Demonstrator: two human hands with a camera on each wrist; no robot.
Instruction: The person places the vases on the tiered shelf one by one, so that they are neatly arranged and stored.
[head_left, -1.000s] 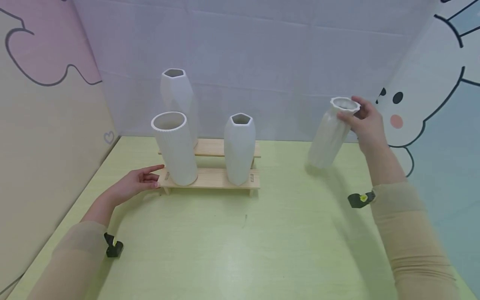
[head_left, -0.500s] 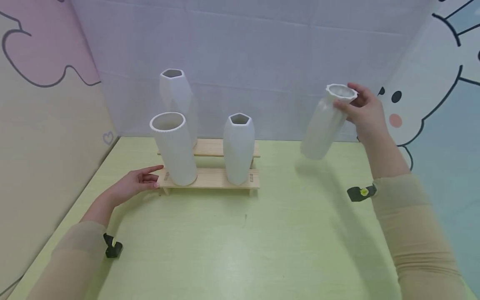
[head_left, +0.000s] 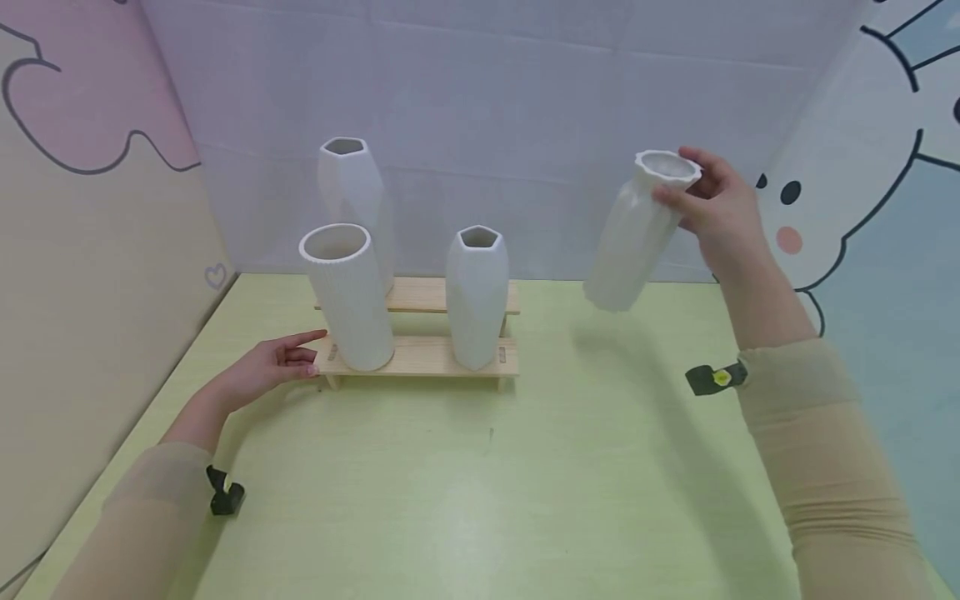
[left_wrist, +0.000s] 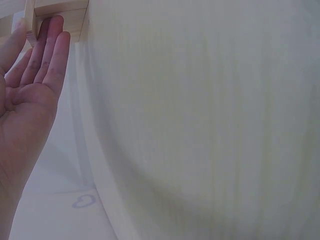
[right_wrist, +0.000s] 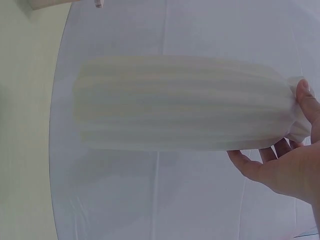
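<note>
My right hand [head_left: 723,208] grips a white ribbed vase [head_left: 630,242] by its neck, just under the scalloped rim. The vase hangs tilted above the table, its base to the left and apart from the tabletop. In the right wrist view, the thumb and fingers lie around the neck of the ribbed vase [right_wrist: 180,105]. My left hand [head_left: 272,367] touches the left end of a two-tier wooden stand [head_left: 422,357]. Nearly straight fingers [left_wrist: 54,62] lie against the stand's end [left_wrist: 62,15] in the left wrist view.
On the lower tier stand a fluted cylindrical vase [head_left: 348,308] at left and a faceted vase [head_left: 477,300] at right. A taller faceted vase [head_left: 356,187] rises behind at left. Behind the pale green table [head_left: 465,492] hangs a lilac cloth backdrop [head_left: 495,125].
My right hand has lifted the ribbed vase off the table and carried it up and left. The left hand and the stand stay in place.
</note>
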